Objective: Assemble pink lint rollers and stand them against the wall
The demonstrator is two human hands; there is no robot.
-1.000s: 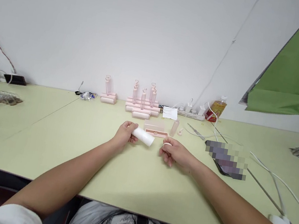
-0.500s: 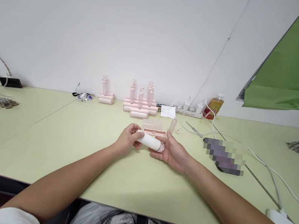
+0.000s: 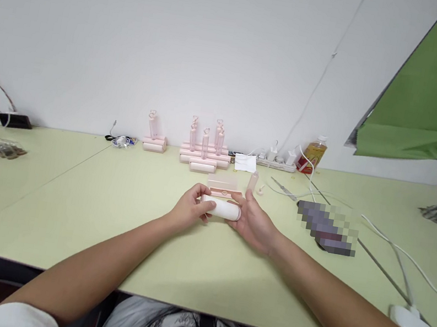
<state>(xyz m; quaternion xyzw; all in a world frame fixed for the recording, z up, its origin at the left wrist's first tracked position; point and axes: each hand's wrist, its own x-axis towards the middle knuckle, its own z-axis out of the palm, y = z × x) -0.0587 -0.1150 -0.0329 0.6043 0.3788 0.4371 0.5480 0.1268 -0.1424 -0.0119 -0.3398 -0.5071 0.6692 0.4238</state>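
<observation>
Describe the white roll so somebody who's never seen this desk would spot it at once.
Start with the pale yellow-green table and find the left hand and right hand over it. The white roll lies between them, gripped at one end by the left and cupped at the other by the right. Unlike the pink cylinders lying near the wall, it is plain white and held.

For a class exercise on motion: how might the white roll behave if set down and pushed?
The white roll would probably roll readily, as its side is rounded. It seems fairly stiff: no sag shows between the left hand and right hand. Its smooth-looking surface might slip a little.
</observation>
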